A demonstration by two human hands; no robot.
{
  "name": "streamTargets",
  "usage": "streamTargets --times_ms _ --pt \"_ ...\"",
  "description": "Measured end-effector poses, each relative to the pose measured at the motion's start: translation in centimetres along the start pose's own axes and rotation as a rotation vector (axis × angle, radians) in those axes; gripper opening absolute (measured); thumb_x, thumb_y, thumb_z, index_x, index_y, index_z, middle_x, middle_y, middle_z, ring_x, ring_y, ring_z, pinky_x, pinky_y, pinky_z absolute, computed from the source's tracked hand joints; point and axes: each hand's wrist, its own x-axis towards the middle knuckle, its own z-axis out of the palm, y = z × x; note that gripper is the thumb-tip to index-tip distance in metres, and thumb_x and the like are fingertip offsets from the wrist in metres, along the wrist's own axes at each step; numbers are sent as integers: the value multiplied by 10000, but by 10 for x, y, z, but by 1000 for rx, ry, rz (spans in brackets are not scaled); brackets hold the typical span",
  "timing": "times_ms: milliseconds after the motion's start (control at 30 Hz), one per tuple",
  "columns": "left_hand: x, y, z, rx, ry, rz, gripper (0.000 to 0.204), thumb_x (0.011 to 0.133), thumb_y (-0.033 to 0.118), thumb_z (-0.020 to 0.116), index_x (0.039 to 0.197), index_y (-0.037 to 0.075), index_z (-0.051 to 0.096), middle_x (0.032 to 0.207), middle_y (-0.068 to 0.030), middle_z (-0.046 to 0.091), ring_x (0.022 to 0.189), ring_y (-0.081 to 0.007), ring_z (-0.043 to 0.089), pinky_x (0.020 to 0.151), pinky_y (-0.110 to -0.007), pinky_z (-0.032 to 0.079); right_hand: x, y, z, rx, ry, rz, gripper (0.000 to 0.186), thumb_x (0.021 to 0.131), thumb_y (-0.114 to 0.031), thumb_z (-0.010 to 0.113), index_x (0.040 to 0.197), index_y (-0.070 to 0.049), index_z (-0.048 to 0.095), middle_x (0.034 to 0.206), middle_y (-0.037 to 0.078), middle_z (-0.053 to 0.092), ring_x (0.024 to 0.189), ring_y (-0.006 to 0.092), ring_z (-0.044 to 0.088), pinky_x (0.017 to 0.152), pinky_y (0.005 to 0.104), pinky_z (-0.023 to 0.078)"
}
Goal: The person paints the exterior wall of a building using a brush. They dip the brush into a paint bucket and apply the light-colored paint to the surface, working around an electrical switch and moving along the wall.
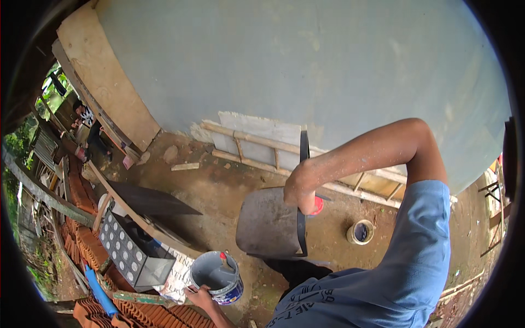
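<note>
My right hand [301,187] is closed around the black upright edge of a chair [266,221] with a worn grey seat. At lower left, my left hand [201,297] grips the side of a paint bucket [227,292], its fingers partly hidden. Grey paint coats the inside of the bucket. A paintbrush [225,259] with a red-tipped handle leans within it. Just beyond my right hand, a red round thing [317,205] is partly covered by the chair.
A blue-grey wall [306,65] rises ahead, with a bamboo ladder [257,141] lying along its foot. A small pail [360,232] stands on the ground to the right. Roof tiles [90,246], a speckled metal box [123,254] and planks crowd the left. Another person [90,128] is far left.
</note>
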Motion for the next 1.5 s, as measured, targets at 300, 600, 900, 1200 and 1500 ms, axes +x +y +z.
streamTargets --times_ms 300,600,900,1200,1500 --pt "186 33 122 253 -30 97 394 799 81 594 1141 -87 497 957 -240 585 858 -357 590 823 -500 490 78 104 -121 -64 180 -127 393 623 -213 672 899 58 741 950 256 716 920 411 689 796 481 550" --pt "400 78 244 215 -186 294 384 791 -17 560 1154 -93 459 1012 -237 542 821 -351 448 911 -464 471 154 158 -224 27 90 -13 382 590 -192 751 905 26 753 940 226 724 922 386 698 788 476 555" --pt "544 144 330 110 -398 100 659 784 44 652 1373 -65 378 1249 -259 477 996 -380 496 926 -442 451 230 207 -299 242 13 69 433 567 -227 817 915 23 756 950 224 730 900 374 707 778 444 566" --pt "644 205 357 491 -451 -48 851 820 125 685 1542 0 251 1534 -238 357 1328 -430 434 1108 -472 377 289 231 -322 511 -108 73 445 681 -355 737 896 35 721 860 182 724 797 348 686 697 469 535" --pt "685 230 384 605 -484 -115 862 826 165 702 1544 20 247 1485 -270 399 1300 -429 458 1071 -505 398 294 234 -323 715 -84 141 454 710 -377 718 893 39 710 831 170 714 767 334 668 685 468 522"
